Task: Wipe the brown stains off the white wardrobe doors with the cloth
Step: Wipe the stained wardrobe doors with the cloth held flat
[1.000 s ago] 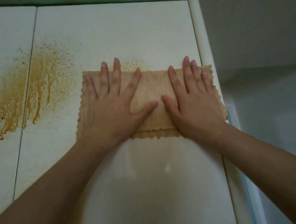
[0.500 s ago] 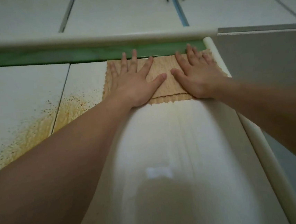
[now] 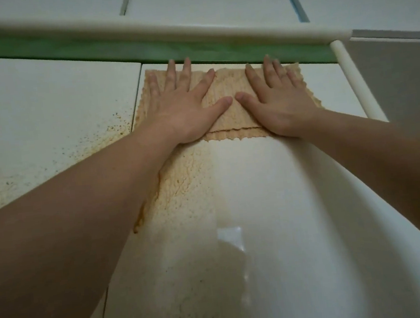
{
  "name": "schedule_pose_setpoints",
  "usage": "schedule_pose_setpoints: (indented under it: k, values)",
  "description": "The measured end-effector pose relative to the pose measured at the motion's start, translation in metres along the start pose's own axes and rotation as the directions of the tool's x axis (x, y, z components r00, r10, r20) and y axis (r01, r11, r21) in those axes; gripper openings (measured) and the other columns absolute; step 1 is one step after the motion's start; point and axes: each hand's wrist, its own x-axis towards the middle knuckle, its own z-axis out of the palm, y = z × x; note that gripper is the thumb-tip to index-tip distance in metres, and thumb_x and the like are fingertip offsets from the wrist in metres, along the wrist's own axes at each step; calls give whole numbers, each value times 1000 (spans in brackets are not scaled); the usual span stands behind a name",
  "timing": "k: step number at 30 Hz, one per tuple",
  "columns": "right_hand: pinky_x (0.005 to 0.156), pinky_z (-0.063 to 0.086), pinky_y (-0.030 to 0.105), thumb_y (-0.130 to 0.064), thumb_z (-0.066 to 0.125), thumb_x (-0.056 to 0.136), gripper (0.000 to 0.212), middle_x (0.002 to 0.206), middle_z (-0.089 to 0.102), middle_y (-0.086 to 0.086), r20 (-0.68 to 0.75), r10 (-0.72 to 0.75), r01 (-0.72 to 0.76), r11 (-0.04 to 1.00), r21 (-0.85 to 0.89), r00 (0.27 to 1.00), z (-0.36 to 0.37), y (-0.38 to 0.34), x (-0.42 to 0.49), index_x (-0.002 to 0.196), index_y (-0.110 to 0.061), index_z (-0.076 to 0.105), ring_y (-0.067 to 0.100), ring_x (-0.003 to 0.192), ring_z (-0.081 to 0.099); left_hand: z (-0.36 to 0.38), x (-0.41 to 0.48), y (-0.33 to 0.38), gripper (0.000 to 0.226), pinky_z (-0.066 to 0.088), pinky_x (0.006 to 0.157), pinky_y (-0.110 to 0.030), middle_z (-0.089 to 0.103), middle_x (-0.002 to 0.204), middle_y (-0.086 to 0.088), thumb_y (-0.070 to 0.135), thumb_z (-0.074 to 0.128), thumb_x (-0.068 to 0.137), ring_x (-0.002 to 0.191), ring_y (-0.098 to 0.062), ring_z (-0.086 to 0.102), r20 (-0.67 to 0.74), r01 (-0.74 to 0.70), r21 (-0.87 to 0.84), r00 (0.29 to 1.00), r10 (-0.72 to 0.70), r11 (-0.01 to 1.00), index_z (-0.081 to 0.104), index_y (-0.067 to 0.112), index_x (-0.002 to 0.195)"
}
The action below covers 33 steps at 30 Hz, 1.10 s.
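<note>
A folded tan cloth (image 3: 227, 85) lies flat against the white wardrobe door (image 3: 272, 204), right under the green strip at the door's top. My left hand (image 3: 180, 105) presses its left half with fingers spread straight. My right hand (image 3: 277, 101) presses the right half the same way, thumbs almost touching. A wet brown smear (image 3: 180, 182) runs down the door below my left hand. Brown speckled stains (image 3: 109, 135) cover the neighbouring door on the left, partly hidden by my left forearm.
A green strip (image 3: 142, 50) and a white rounded rail (image 3: 166, 32) cross above the doors. A white round post (image 3: 355, 83) edges the door on the right, with a grey wall (image 3: 401, 76) beyond. Upper cabinet panels (image 3: 214, 2) sit above.
Both hands slid the cloth up the door from the middle to the top edge. It then shifted slightly left. A brown wet smear now shows below it.
</note>
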Motion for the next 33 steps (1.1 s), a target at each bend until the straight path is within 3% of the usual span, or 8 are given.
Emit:
schedule_pose_setpoints:
  k: [8, 13, 19, 33]
  values:
    - [129, -11, 43, -67, 17, 105, 72, 171, -26, -7, 4, -32, 32, 999, 36, 999, 13, -35, -69, 166, -35, -4, 20, 160, -19, 6, -61, -24, 87, -11, 122, -62, -19, 169, -4, 89, -2, 82, 155, -29, -22, -32, -58, -6, 998, 58, 998, -9, 46, 157]
    - [130, -9, 46, -61, 23, 107, 68, 173, -16, -13, 9, -75, 74, 995, 70, 997, 16, -47, -112, 165, -38, -5, 22, 160, -16, 7, -105, -25, 85, -9, 121, -64, -20, 169, -5, 87, -1, 86, 155, -29, -22, -16, -68, -18, 998, 68, 998, -8, 43, 159]
    - [130, -9, 50, -61, 22, 107, 69, 174, -14, -8, 50, -95, 92, 994, 50, 994, 26, -56, -174, 166, -36, -3, 25, 160, -19, 13, -172, -18, 82, -6, 122, -65, -18, 170, -6, 82, 4, 91, 156, -31, -18, -15, -65, -36, 998, 64, 997, -5, 39, 160]
    - [130, 1, 56, -58, 26, 107, 72, 175, 4, 9, 44, -201, 201, 980, 6, 979, 54, -63, -368, 167, -20, 13, 39, 161, -1, 34, -372, 36, 82, 1, 122, -65, -8, 171, -10, 77, 18, 96, 157, -36, -9, 119, -1, -9, 993, 2, 1000, -3, 33, 162]
